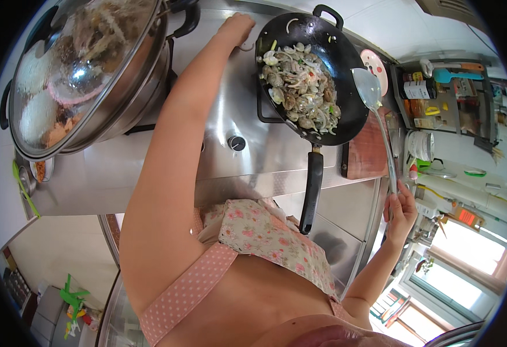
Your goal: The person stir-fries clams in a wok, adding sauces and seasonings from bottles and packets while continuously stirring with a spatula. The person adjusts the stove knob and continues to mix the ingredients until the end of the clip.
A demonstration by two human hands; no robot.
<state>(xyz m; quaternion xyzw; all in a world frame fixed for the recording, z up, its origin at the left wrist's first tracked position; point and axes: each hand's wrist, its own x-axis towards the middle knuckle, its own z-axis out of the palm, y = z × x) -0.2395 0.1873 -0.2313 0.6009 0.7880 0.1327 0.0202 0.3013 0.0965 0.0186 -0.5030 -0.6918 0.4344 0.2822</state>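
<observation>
My left hand reaches to the back of the stainless steel gas stove, with its fingers curled and their tips hidden. A thin curved piece shows just below it; whether the hand holds anything is unclear. My right hand grips the long handle of a metal wok spatula. The spatula's blade is over the right rim of a black wok. Clams with sliced onion lie in the wok, whose black handle points towards me.
A large steamer pot with a glass lid stands on the left, food inside. A stove knob is at the front. A wooden cutting board lies right of the wok, near a rack of bottles. A small dish of food sits at the left.
</observation>
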